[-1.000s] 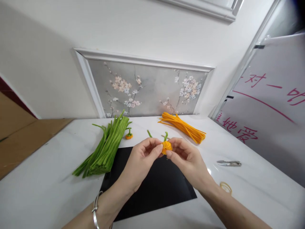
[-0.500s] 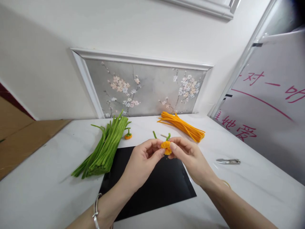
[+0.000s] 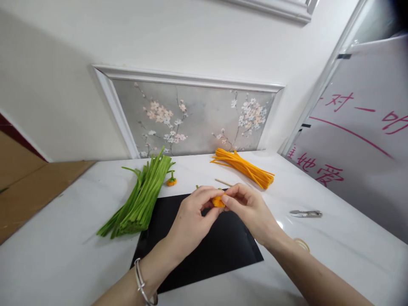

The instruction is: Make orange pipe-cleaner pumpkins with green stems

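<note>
Between my fingertips is a small orange pipe-cleaner pumpkin (image 3: pixel 218 201), held above a black mat (image 3: pixel 219 250). My left hand (image 3: pixel 196 214) pinches it from the left, fingers curled over its top. From the right, my right hand (image 3: pixel 250 212) grips it with thumb and forefinger. Bits of green stem peek out behind the fingers; most of the stem is hidden. A similar orange and green piece (image 3: pixel 171 182) rests on the table behind the mat. Near my right fingers lies a thin pale stick (image 3: pixel 222 182).
Green pipe cleaners (image 3: pixel 140 197) lie bundled at the left, orange pipe cleaners (image 3: pixel 244 168) at the back right. Small metal snips (image 3: pixel 306 213) are on the right, with a pale ring-shaped roll (image 3: pixel 301 244) near my right forearm. Cardboard (image 3: pixel 41 191) borders the far left.
The orange piece has turned in my fingers, and its green ends are now mostly behind my hands. My left hand has shifted slightly to the right and curls more over it.
</note>
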`<state>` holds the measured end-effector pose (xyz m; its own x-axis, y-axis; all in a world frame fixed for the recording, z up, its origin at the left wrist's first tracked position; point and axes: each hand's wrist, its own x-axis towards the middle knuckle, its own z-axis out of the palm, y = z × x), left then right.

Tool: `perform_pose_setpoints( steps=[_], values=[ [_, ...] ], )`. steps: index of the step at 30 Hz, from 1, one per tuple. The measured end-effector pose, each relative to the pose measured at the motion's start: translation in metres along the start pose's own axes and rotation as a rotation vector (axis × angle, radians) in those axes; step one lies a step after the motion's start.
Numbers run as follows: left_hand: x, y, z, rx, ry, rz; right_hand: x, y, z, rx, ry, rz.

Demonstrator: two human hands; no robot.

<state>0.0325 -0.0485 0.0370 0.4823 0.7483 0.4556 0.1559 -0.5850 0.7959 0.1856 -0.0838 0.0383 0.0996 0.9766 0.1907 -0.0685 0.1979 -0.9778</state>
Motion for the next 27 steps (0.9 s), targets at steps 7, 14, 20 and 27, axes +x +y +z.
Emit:
perform_pose_setpoints(
  steps=[7,14,20,27],
  values=[
    [0.002,-0.026,0.002,-0.263,0.041,-0.136,0.008,0.021,0.0,0.146,-0.061,0.096],
    [0.001,-0.027,-0.003,-0.275,0.08,-0.136,0.011,0.019,0.009,0.13,-0.018,0.052],
    [0.001,-0.033,-0.007,-0.297,0.167,-0.185,0.014,0.03,0.015,0.34,-0.077,0.116],
    [-0.006,-0.048,-0.008,-0.393,0.11,-0.279,0.019,0.043,0.023,0.157,-0.041,0.117]
  ],
)
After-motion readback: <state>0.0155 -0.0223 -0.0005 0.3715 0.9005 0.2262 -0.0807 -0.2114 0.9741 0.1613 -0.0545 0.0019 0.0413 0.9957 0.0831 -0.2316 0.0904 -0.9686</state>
